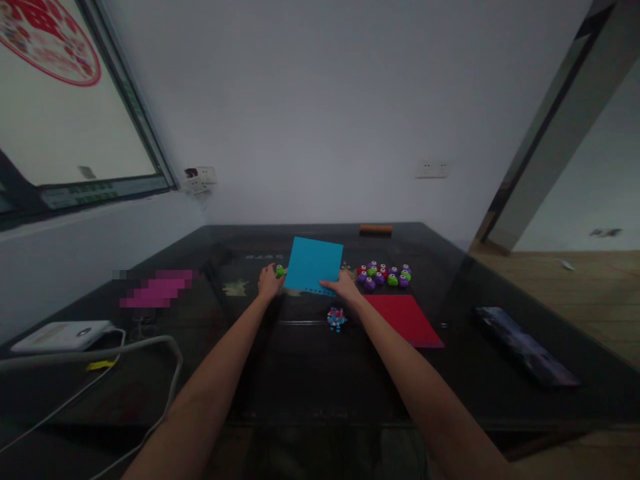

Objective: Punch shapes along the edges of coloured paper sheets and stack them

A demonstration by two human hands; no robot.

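My left hand [271, 282] is closed around a small round green toy with a white eye [279, 271], right beside the left edge of a blue sheet [315, 263]. Whether those fingers also touch the sheet I cannot tell. The sheet is tilted up above the table and has a row of small holes along its lower edge. My right hand [346, 285] grips its lower right corner, thumb on the front and fingers hidden behind. Below the sheet lies a small pile of tiny red, blue and white pieces [337, 318].
Several purple, green and red eyed toys [384, 275] cluster right of my right hand. A red sheet [404, 321] lies nearer, partly under my right forearm. Phone-like dark slab [523, 347] at right; white power bank [63, 336] and cables at left; brown bar [376, 229] at the back.
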